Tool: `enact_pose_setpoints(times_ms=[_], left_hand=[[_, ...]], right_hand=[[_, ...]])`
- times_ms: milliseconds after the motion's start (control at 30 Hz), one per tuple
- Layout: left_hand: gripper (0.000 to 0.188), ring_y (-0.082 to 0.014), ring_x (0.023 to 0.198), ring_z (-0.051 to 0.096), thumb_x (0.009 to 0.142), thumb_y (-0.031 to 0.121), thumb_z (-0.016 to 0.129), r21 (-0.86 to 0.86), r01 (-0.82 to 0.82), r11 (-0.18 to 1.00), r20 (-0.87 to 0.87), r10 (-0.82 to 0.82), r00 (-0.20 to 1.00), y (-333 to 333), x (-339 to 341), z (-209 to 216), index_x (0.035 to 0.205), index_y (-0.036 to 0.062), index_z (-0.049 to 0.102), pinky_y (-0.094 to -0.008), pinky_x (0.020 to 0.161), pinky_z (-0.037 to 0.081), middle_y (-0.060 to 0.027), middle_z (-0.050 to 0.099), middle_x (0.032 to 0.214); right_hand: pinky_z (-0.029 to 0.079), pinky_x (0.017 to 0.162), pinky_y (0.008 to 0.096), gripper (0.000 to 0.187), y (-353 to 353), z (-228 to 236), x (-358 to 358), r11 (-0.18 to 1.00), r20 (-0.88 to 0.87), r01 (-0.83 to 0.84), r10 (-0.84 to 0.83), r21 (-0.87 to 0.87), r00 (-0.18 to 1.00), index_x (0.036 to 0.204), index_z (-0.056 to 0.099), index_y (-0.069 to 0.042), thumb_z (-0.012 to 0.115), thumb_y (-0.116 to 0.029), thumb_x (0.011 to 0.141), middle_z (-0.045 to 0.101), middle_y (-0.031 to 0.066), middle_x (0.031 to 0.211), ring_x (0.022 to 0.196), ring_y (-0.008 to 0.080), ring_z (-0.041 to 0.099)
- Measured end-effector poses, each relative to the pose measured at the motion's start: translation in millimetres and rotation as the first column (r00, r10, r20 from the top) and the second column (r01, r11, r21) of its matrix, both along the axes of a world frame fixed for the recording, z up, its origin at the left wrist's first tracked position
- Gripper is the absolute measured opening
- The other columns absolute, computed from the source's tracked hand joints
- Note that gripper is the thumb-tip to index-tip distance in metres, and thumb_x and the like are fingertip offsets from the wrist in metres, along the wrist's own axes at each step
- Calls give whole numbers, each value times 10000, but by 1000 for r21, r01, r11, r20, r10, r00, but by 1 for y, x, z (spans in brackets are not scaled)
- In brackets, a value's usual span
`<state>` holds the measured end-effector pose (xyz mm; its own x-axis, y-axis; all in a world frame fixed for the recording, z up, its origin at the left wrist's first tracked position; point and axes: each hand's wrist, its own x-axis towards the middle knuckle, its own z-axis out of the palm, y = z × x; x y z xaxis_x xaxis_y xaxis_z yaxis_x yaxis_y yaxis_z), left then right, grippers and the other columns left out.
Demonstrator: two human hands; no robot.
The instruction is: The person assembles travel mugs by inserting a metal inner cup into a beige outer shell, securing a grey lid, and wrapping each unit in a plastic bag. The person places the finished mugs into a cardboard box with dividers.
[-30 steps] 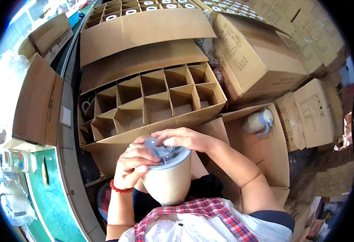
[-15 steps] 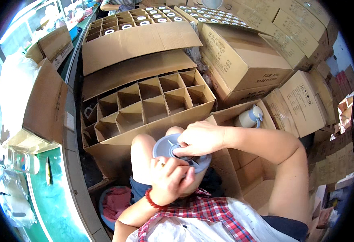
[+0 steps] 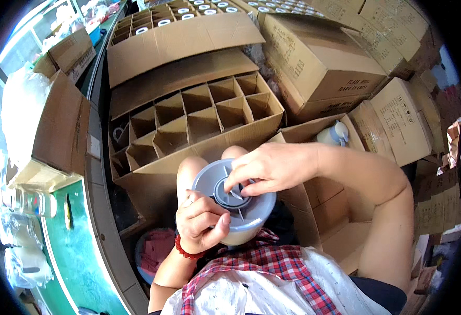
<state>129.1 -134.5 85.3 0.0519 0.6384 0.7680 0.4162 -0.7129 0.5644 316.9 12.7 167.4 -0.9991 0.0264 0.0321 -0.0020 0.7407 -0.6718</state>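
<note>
A thermos jug (image 3: 260, 211) with a cream body stands between my knees, its ribbed grey-blue base facing up. My left hand (image 3: 201, 219), with a red bead bracelet at the wrist, is closed on the near left of its rim. At the middle of the base sits a round screw plug (image 3: 224, 200) with a raised grip. My right hand (image 3: 275, 167) reaches over from the right, thumb and fingers bent and pinching that grip. Part of the plug is hidden under the fingers.
Ahead stands a carton (image 3: 209, 137) with cardboard dividers; behind it are cartons holding white-topped cylinders. Another jug (image 3: 334, 134) lies in an open box to the right. A green bench (image 3: 86, 252) with a knife (image 3: 68, 212) runs along the left. A tub with red cloth (image 3: 157, 251) stands below.
The jug's base shows more fully as my view shifts and both hands change position. My right hand's fingers have turned and spread a little on the plug, so its raised grip now shows between them.
</note>
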Motion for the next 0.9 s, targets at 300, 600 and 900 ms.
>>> enact_pose_setpoints(times_ms=[300,600,900], left_hand=[[171,-172,588,528,713,13,675,-6,-25,1000,53,25,998,-6,-4,-3,615,99,565,-301,658,397,7,611,674],[280,-203,723,594,902,142,560,-244,-221,944,264,284,922,18,-31,-28,642,50,505,-330,689,457,-73,621,680],[457,-146,619,381,1014,344,435,-320,281,905,944,281,171,85,-85,-104,599,166,364,-324,672,358,15,404,543]], right_hand=[[527,683,386,307,5,10,-24,921,200,-198,136,334,970,1076,627,-126,624,-354,870,628,64,896,874,264,614],[503,765,358,368,47,-11,-23,995,23,65,-63,-81,998,1084,632,-30,620,-353,909,659,109,921,887,245,649],[485,927,367,286,372,-216,45,289,-138,951,-952,-109,274,1040,715,-126,678,-319,832,668,162,1138,1067,262,634]])
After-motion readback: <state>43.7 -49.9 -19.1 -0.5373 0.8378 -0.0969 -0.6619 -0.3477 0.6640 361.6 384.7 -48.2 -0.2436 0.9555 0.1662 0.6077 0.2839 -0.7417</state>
